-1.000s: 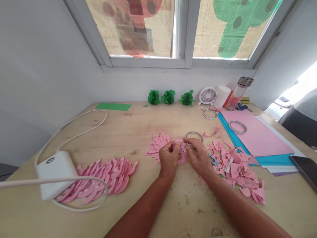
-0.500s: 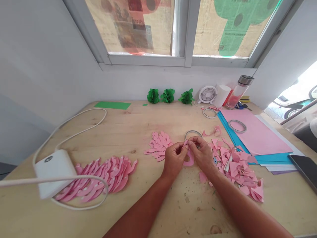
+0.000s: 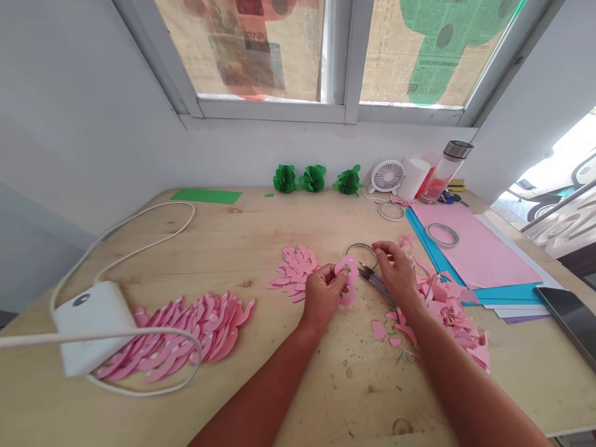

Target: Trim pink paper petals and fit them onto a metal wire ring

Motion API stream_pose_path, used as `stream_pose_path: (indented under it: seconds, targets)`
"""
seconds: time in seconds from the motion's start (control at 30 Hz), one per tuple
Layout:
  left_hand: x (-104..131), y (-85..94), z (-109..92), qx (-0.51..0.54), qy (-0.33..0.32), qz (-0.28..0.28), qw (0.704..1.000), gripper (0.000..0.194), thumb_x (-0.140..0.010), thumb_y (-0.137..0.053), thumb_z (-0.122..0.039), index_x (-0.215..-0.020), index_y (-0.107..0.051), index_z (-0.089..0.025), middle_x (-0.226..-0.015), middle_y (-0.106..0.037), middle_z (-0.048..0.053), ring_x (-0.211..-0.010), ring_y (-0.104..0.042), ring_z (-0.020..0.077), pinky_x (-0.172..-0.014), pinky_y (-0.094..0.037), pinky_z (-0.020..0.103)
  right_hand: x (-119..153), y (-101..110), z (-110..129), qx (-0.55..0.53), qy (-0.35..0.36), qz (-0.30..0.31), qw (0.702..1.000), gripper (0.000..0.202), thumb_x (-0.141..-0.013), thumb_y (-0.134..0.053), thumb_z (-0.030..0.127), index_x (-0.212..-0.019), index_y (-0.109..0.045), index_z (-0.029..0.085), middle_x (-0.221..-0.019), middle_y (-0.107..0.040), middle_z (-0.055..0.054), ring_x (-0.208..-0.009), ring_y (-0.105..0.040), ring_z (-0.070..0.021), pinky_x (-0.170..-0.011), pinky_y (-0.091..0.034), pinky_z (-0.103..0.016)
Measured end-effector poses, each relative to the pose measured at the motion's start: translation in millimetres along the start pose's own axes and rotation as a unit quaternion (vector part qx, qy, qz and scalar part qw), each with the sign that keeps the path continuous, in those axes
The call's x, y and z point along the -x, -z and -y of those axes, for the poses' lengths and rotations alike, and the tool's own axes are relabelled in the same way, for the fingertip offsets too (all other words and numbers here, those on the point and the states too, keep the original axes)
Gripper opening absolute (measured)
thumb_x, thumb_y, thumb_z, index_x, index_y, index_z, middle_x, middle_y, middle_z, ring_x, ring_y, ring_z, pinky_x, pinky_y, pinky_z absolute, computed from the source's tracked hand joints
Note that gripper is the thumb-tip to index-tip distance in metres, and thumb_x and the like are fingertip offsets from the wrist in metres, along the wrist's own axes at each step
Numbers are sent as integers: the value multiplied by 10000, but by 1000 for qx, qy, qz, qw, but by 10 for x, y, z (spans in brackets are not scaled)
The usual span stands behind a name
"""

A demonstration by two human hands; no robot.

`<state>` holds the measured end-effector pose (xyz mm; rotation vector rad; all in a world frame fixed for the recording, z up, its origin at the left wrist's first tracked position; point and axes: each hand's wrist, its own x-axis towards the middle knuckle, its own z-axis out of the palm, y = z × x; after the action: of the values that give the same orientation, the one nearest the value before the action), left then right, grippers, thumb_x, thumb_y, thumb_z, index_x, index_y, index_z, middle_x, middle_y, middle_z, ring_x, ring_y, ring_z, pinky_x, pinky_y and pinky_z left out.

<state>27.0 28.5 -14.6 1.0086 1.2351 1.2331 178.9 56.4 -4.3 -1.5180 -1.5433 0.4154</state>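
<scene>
My left hand (image 3: 323, 292) is closed on a curved pink paper cutout (image 3: 347, 288), holding it up above the table. My right hand (image 3: 395, 270) is raised a little to the right, thumb and forefinger pinched together. Whatever may be between those fingertips is too small to make out. Beneath this hand lie small thread snips (image 3: 370, 275) with dark blades and blue handles, partly hidden. Just behind, a thin tape roll (image 3: 361, 251) lies flat. A pile of small pink cutouts (image 3: 293, 270) spreads beside my left hand.
Pink paper scraps (image 3: 451, 310) cover the right side, near stacked coloured sheets (image 3: 479, 248) and a phone (image 3: 565, 320). Larger pink cutouts (image 3: 200, 335) lie left, by a white power bank (image 3: 95, 326) and cable. Green paper shapes (image 3: 311, 179), a fan (image 3: 387, 177) and a bottle (image 3: 447, 174) stand behind.
My hands have moved apart. The right has drawn away to the right, uncovering the snips, while the left keeps the pink cutout, now turned more upright. The view has shifted slightly.
</scene>
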Motion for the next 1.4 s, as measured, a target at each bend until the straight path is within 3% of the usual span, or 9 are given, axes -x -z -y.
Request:
stream_pose_path:
  seconds: [0.23, 0.4, 0.5, 0.7, 0.97, 1.27, 1.4]
  targets:
    - [8, 8, 12, -52, -39, 28, 997, 247, -720, -579, -348, -582, -570, -144, -491, -450, -42, -447, -378, 68, -437, -293, 176, -16, -5, -150, 216, 108, 98, 965, 214, -812, -465, 204, -876, -669, 204, -907, -653, -78, -910, -524, -238, -780, -376, -363]
    - [7, 14, 34, -81, -68, 53, 993, 228, -731, -562, -343, -626, -612, -148, -543, -513, -21, -514, -443, 96, -493, -347, 185, 32, -38, -127, 291, 143, 109, 940, 197, -826, -481, 233, -845, -677, 224, -906, -645, -96, -905, -497, -258, -746, -348, -374]
    - [27, 6, 58, -106, -73, 86, 988, 212, -736, -554, -341, -675, -644, -159, -604, -578, 0, -569, -509, 120, -535, -383, 196, 44, -43, -119, 291, 148, 113, 939, 192, -831, -482, 239, -827, -673, 221, -874, -638, -101, -890, -492, -255, -729, -342, -371]
    - [78, -10, 23, -216, -163, 112, 956, 172, -752, -525, -247, -730, -686, -193, -850, -694, 50, -744, -603, 176, -634, -432, 240, 32, -47, -138, 298, 153, 104, 936, 150, -805, -513, 227, -771, -659, 223, -879, -640, -83, -861, -480, -241, -719, -333, -364]
    - [86, -5, -12, -293, -191, 134, 927, 187, -762, -489, -164, -770, -672, -205, -1034, -673, 38, -896, -610, 177, -743, -444, 264, 42, -55, -103, 293, 147, 94, 940, 128, -801, -516, 206, -755, -635, 205, -875, -639, -78, -859, -466, -239, -718, -311, -362]
    - [102, -1, -89, -322, -200, 178, 908, 219, -765, -454, -129, -688, -648, -195, -1018, -664, 39, -886, -607, 169, -711, -447, 242, 40, -62, -59, 279, 155, 104, 942, 100, -790, -509, 163, -737, -588, 193, -782, -625, -67, -832, -471, -231, -684, -300, -343]
    - [100, 3, -73, -320, -217, 192, 902, 231, -793, -440, -143, -794, -661, -211, -1095, -642, 31, -967, -598, 173, -769, -450, 240, 30, -79, -70, 270, 149, 110, 945, 82, -778, -519, 154, -724, -565, 194, -764, -620, -60, -817, -473, -227, -681, -302, -338]
